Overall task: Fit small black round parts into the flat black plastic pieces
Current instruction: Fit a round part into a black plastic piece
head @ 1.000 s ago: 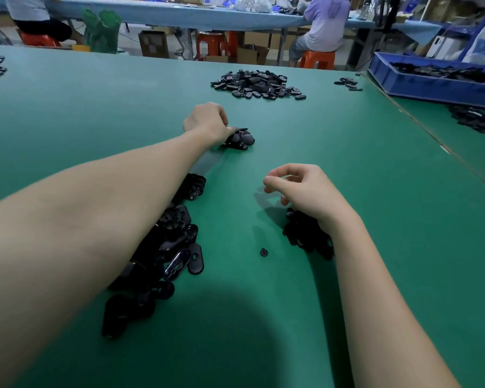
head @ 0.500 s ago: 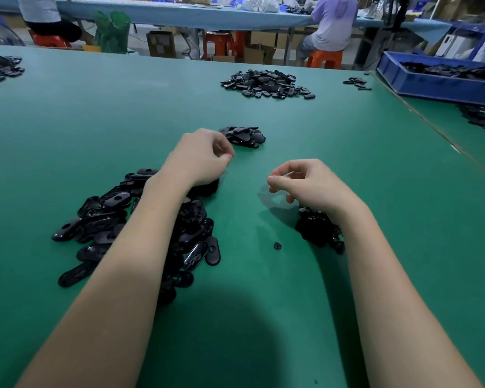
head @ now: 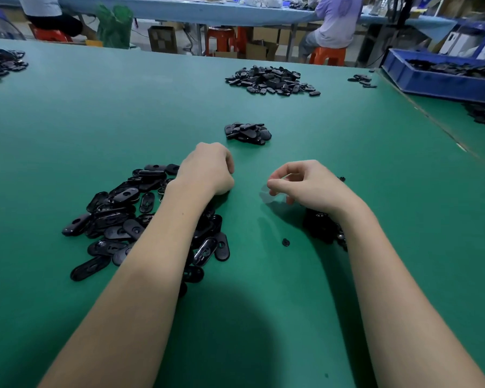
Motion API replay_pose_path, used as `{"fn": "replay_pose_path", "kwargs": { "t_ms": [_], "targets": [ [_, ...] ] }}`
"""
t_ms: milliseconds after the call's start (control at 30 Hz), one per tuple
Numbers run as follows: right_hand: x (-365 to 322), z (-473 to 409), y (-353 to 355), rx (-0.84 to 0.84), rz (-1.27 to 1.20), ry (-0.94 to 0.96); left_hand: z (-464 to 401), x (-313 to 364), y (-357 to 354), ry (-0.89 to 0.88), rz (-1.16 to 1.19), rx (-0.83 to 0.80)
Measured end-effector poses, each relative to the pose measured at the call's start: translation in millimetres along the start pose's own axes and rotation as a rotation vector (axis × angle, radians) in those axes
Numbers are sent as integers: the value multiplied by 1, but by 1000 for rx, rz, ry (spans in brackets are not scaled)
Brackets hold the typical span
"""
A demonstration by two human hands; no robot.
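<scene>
My left hand (head: 207, 169) sits fist-like, knuckles up, at the far right edge of a heap of flat black oval plastic pieces (head: 118, 219); nothing shows in its curled fingers. My right hand (head: 311, 186) hovers with curled fingers, thumb tip against the index tip; whether a part sits between them is hidden. A heap of small black round parts (head: 319, 228) lies under my right wrist. One loose round part (head: 285, 242) lies between my arms, another (head: 341, 179) just beyond my right hand. A small pile of flat pieces (head: 247, 133) lies just beyond both hands.
The green table (head: 347, 275) carries a large black pile (head: 272, 79) at the far middle, a few pieces (head: 361, 81) right of it and another pile (head: 0, 63) at far left. A blue tray (head: 437, 82) of black parts stands far right. People sit at a table behind.
My left hand has pulled back from the small pile beyond and come down at the edge of the heap of flat pieces. My right hand has kept its place and pose.
</scene>
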State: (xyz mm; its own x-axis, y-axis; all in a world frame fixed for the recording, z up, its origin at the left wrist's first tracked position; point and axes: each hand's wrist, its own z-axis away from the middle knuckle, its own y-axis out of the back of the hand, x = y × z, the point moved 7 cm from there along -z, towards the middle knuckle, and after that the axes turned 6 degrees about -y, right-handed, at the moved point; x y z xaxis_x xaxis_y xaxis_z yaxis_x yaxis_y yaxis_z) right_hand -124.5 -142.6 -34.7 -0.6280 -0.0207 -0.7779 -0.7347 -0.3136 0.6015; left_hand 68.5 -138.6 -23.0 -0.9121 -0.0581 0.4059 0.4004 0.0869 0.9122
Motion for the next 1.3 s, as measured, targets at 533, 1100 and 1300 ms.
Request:
{"fn": "replay_pose_path", "kwargs": {
  "t_ms": [533, 1100, 1300],
  "targets": [
    [3, -1, -1, -20, 25, -5, 6, 1, 1, 2, 13, 22],
    [6, 0, 1, -26, 13, -8, 3, 3, 17, -7, 245, 28],
    [4, 1, 8, 22, -81, 3, 5, 11, 16, -22, 503, -24]
  ]
}}
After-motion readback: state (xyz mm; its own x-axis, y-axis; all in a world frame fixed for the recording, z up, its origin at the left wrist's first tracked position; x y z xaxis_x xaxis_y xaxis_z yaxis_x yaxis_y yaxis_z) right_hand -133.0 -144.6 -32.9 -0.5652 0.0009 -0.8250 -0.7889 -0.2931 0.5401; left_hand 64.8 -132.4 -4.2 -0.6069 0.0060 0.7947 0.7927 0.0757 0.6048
